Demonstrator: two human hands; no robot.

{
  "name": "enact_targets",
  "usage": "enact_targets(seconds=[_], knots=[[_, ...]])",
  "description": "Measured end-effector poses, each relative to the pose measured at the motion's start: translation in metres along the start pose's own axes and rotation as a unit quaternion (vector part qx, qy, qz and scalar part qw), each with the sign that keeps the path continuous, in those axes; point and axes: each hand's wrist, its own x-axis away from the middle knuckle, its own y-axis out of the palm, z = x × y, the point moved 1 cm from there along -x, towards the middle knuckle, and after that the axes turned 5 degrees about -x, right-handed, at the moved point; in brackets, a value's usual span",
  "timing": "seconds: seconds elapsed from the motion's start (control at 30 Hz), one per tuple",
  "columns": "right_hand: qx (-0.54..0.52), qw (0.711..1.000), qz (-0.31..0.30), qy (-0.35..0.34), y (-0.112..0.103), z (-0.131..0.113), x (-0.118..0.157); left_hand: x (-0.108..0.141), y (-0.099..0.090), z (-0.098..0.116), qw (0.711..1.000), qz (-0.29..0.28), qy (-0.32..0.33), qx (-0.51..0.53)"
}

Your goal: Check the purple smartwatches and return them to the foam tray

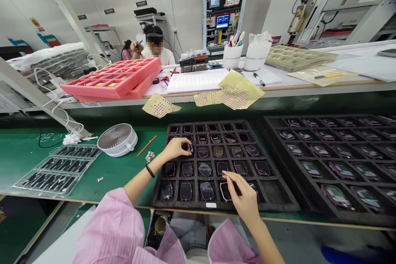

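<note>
A dark foam tray [282,194] with square compartments lies in front of me, holding rows of dark-faced watch cases, mostly purple-framed. My left hand [177,148] reaches over its left side, thumb and fingers closed on a purple watch case [189,148] in the third row from the front. Over the front rows, my right hand [243,194] has its thumb and index fingertip together beside another watch case [222,167]. Whether anything small is between those fingertips cannot be made out. Beneath this hand, a light-framed watch case [225,192] is partly covered.
To the right stands a second foam tray [305,202] of watch cases. On the left are a white fan [117,140], an orange stick [146,146], small white pieces [150,156] and a clear tray of dark parts [58,169]. A pink foam tray [123,90] sits on the shelf; a person [157,51] sits beyond.
</note>
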Motion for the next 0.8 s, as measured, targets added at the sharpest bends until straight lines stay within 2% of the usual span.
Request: enact_targets(seconds=[0.1,0.27,0.4,0.53,0.67,0.8], knots=[[-0.023,1.0,-0.004,0.009,-0.001,0.0,0.0,-0.012,0.001,0.021,1.0,0.001,0.005,0.01],[-0.052,0.998,-0.009,0.023,-0.001,-0.001,0.0,-0.036,0.018,0.054,0.998,-0.055,0.019,-0.03],[-0.069,0.997,-0.014,0.024,-0.002,-0.001,0.001,-0.042,0.026,0.06,0.994,-0.08,0.029,-0.07],[-0.085,0.996,-0.02,0.021,-0.002,-0.001,0.001,-0.041,0.013,0.059,0.99,-0.096,0.057,-0.083],[-0.098,0.995,-0.023,0.02,-0.002,-0.001,0.001,-0.053,-0.003,0.072,0.986,-0.086,0.128,-0.066],[-0.102,0.994,-0.016,0.028,-0.001,0.001,0.002,-0.074,0.009,0.092,0.963,-0.112,0.226,-0.092]])
